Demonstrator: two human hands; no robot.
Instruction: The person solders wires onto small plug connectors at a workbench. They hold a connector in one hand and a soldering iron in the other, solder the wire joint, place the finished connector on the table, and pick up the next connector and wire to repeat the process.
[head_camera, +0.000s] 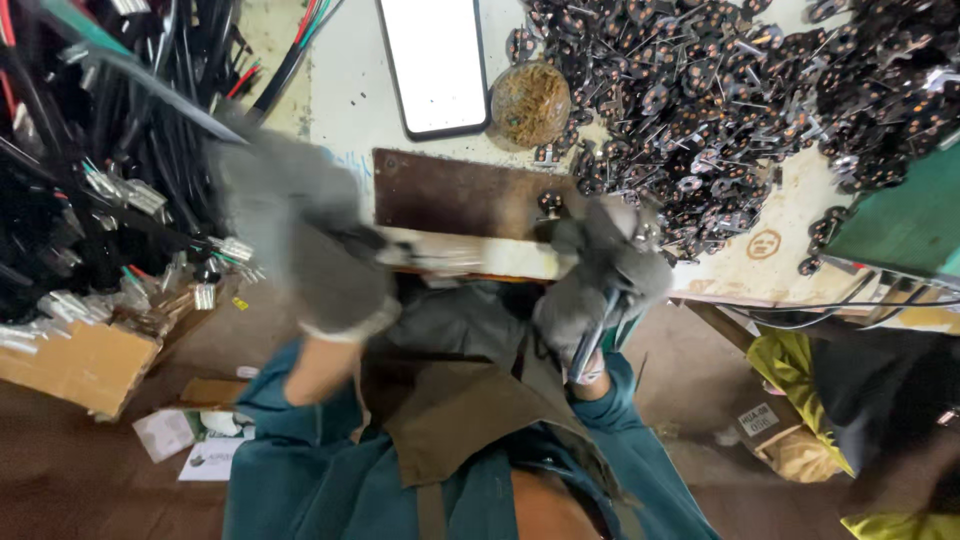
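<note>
The person wears grey gloves and a teal top with a brown apron.

The left hand (300, 240) is blurry. It sits near the left end of a rusty brown metal plate (460, 193) on the pale work table (350, 90). The fingers look curled around something dark and thin, but I cannot tell what it is or how tight the grip is.

The right hand (600, 280) is at the near right corner of the plate. Its fingers are closed around a thin tool with a dark handle (590, 345). The handle points down toward the person. Just beside this hand, on the plate's right edge, is one small black part (550, 203).

Far and to the right lies a big pile of small black parts with orange dots and thin metal legs (720, 90). A phone with a white screen (435, 62) lies at the far side of the plate. Next to it is a round brown ball of wire wool (529, 103).

On the left are bundles of black cables (90, 150) and a cardboard box (70, 365).
</note>
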